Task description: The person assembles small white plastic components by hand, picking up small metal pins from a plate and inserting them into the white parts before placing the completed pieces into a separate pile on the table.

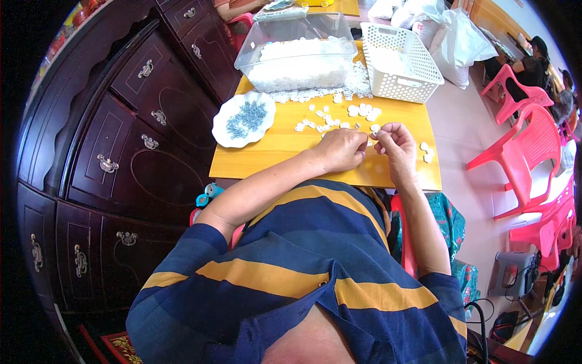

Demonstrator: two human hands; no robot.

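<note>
Over the near part of the yellow wooden table (260,162), my two hands meet almost fingertip to fingertip. My left hand (344,150) is closed, and whatever its fingers pinch is hidden. Thumb and index finger of my right hand (399,151) are pressed together around a small white plastic piece (374,128). Just beyond the hands lie several small square white pieces (326,119) and a cluster of rounder white pieces (364,111). A few more white pieces (427,153) sit to the right of my right hand. Left of them, a white scalloped plate (220,132) holds a heap of small grey-blue metallic-looking parts (247,119).
A clear plastic bin (297,71) full of white pieces stands at the table's far side, beside a white perforated basket (412,88). Dark wooden cabinets (121,133) line the left. Pink plastic chairs (527,151), white sacks (454,45) and other seated people (533,70) are to the right.
</note>
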